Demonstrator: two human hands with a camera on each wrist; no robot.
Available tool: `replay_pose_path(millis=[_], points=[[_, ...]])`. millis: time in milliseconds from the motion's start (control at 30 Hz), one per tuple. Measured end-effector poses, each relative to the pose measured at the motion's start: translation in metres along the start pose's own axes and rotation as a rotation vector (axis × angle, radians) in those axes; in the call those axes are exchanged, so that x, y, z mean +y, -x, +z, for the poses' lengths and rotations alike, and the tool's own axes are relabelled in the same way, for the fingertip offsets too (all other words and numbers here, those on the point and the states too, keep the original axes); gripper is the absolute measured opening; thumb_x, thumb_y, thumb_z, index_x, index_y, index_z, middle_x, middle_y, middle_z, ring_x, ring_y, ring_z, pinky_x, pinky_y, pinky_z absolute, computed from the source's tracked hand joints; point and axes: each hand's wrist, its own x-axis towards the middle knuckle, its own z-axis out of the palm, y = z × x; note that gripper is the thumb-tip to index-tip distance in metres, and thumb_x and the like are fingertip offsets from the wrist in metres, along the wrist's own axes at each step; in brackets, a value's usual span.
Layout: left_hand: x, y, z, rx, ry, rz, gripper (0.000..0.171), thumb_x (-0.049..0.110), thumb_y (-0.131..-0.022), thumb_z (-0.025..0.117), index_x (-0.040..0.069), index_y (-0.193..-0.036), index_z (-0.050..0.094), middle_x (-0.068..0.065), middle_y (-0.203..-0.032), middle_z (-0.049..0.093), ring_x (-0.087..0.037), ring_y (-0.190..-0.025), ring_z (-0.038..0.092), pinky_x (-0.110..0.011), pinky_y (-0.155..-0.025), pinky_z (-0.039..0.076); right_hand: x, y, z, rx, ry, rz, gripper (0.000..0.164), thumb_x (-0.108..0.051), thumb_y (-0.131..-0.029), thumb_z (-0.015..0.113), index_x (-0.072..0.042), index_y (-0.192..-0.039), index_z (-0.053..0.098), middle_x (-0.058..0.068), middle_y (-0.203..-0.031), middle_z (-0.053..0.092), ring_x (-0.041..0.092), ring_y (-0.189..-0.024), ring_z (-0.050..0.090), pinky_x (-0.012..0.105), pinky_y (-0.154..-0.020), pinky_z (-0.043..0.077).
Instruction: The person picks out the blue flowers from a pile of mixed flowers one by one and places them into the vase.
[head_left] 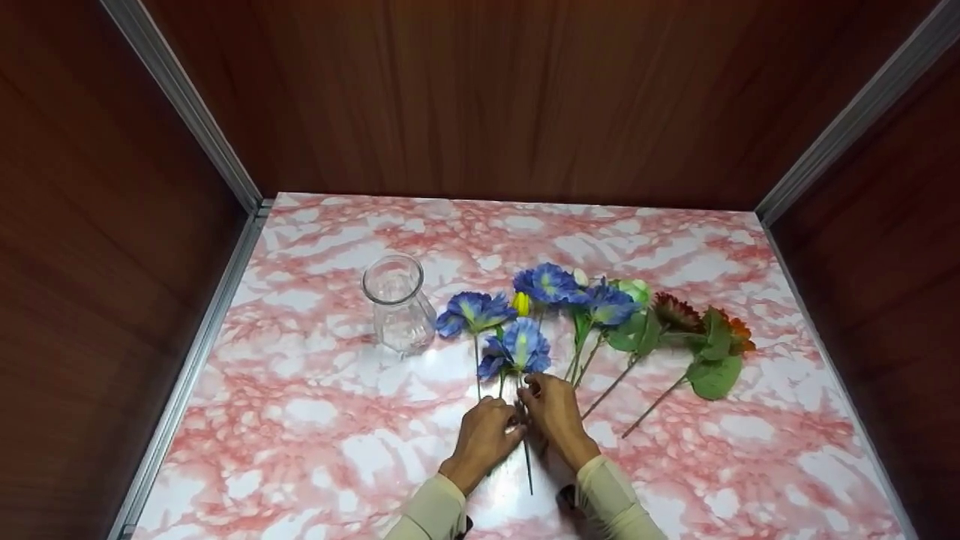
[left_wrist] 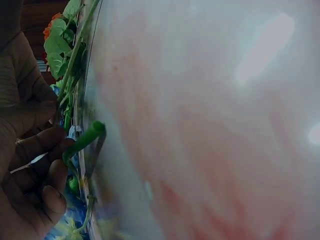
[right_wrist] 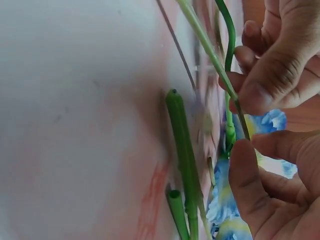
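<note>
My left hand (head_left: pixel 484 441) pinches the thin stem of a blue flower between thumb and finger. Just above it, my right hand (head_left: pixel 556 416) pinches the same stem nearer the bloom. That blue flower (head_left: pixel 526 345) points away from me, its stem end (head_left: pixel 530 476) running down past the left hand. A second blue flower (head_left: pixel 476 311) lies to its left, with a yellow bud (head_left: pixel 521 303) close by. In the right wrist view both hands meet on the stem (right_wrist: pixel 215 65). Green stem ends (right_wrist: pixel 182 135) lie beside them on the table.
A clear glass vase (head_left: pixel 405 326) stands upright left of the flowers. More blue flowers (head_left: pixel 551 283), a dark red flower (head_left: pixel 677 311) and an orange flower (head_left: pixel 741 330) with green leaves (head_left: pixel 715 375) lie to the right. Brown wood panels (head_left: pixel 480 97) enclose the marbled table (head_left: pixel 315 412).
</note>
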Motion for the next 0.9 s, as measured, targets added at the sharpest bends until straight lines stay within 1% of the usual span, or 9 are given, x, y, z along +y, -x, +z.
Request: replay_pose_path(millis=[200, 300, 400, 500, 567, 667, 733, 767, 900], points=[[0.002, -0.001, 0.002, -0.004, -0.061, 0.002, 0.015, 0.025, -0.069, 0.076, 0.017, -0.063, 0.065, 0.007, -0.064, 0.056, -0.015, -0.068, 0.055, -0.027, -0.057, 0.045, 0.004, 0.000, 0.004, -0.014, -0.052, -0.006, 0.006, -0.002, -0.079, 0.069, -0.001, -0.084, 0.071, 0.002, -0.068, 0.065, 0.021, -0.067, 0.063, 0.036, -0.064, 0.051], [0.004, -0.002, 0.001, -0.004, -0.094, -0.001, 0.017, 0.025, -0.070, 0.075, 0.016, -0.062, 0.063, 0.005, -0.064, 0.057, -0.017, -0.068, 0.057, -0.029, -0.058, 0.047, 0.003, -0.001, 0.003, -0.014, -0.092, 0.008, 0.005, -0.001, -0.080, 0.068, -0.002, -0.084, 0.071, 0.001, -0.068, 0.064, 0.019, -0.067, 0.062, 0.036, -0.064, 0.051], [0.005, -0.004, -0.002, -0.006, -0.088, -0.012, 0.017, 0.024, -0.072, 0.074, 0.015, -0.064, 0.063, 0.005, -0.066, 0.058, -0.017, -0.068, 0.057, -0.030, -0.059, 0.047, 0.001, -0.003, 0.002, -0.012, -0.110, 0.024, 0.006, -0.002, -0.080, 0.068, -0.004, -0.085, 0.071, -0.001, -0.067, 0.064, 0.017, -0.065, 0.061, 0.034, -0.063, 0.050], [0.006, -0.005, -0.005, -0.016, -0.036, -0.038, 0.017, 0.023, -0.074, 0.074, 0.016, -0.064, 0.062, 0.006, -0.065, 0.057, -0.016, -0.066, 0.058, -0.030, -0.057, 0.047, -0.004, -0.005, -0.001, -0.002, -0.115, 0.029, 0.007, -0.001, -0.079, 0.068, -0.004, -0.085, 0.071, -0.001, -0.067, 0.064, 0.015, -0.063, 0.059, 0.033, -0.061, 0.049], [0.006, -0.007, -0.007, -0.027, 0.034, -0.072, 0.019, 0.021, -0.076, 0.073, 0.017, -0.063, 0.061, 0.007, -0.064, 0.057, -0.015, -0.064, 0.058, -0.028, -0.055, 0.046, -0.006, -0.005, -0.002, 0.007, -0.120, 0.033, 0.007, -0.001, -0.080, 0.069, -0.004, -0.085, 0.072, 0.000, -0.067, 0.064, 0.015, -0.062, 0.059, 0.032, -0.060, 0.049], [0.006, -0.010, -0.010, -0.035, 0.166, -0.128, 0.020, 0.017, -0.076, 0.073, 0.018, -0.061, 0.060, 0.009, -0.060, 0.057, -0.011, -0.058, 0.057, -0.025, -0.051, 0.042, -0.012, -0.007, -0.005, 0.017, -0.155, 0.056, 0.006, -0.003, -0.082, 0.070, -0.003, -0.087, 0.072, 0.001, -0.070, 0.066, 0.014, -0.063, 0.059, 0.030, -0.060, 0.049], [0.005, -0.012, -0.012, -0.034, 0.229, -0.157, 0.018, 0.015, -0.076, 0.073, 0.017, -0.061, 0.062, 0.010, -0.060, 0.059, -0.009, -0.056, 0.057, -0.023, -0.050, 0.041, -0.015, -0.008, -0.007, 0.017, -0.207, 0.071, 0.006, -0.003, -0.084, 0.070, -0.002, -0.089, 0.072, 0.003, -0.071, 0.067, 0.014, -0.064, 0.060, 0.029, -0.060, 0.050], [0.006, -0.012, -0.013, -0.033, 0.246, -0.167, 0.016, 0.014, -0.076, 0.072, 0.017, -0.062, 0.063, 0.010, -0.060, 0.059, -0.008, -0.056, 0.056, -0.022, -0.051, 0.041, -0.017, -0.008, -0.008, 0.015, -0.245, 0.076, 0.006, -0.003, -0.084, 0.070, 0.000, -0.089, 0.071, 0.006, -0.072, 0.067, 0.015, -0.064, 0.062, 0.029, -0.060, 0.051], [0.007, -0.014, -0.017, -0.005, 0.261, -0.167, 0.008, 0.010, -0.076, 0.071, 0.014, -0.070, 0.069, 0.009, -0.065, 0.064, -0.008, -0.060, 0.060, -0.022, -0.053, 0.044, -0.022, -0.010, -0.010, -0.003, -0.396, 0.101, 0.006, 0.001, -0.086, 0.067, 0.005, -0.091, 0.069, 0.015, -0.073, 0.068, 0.020, -0.063, 0.066, 0.028, -0.056, 0.054]])
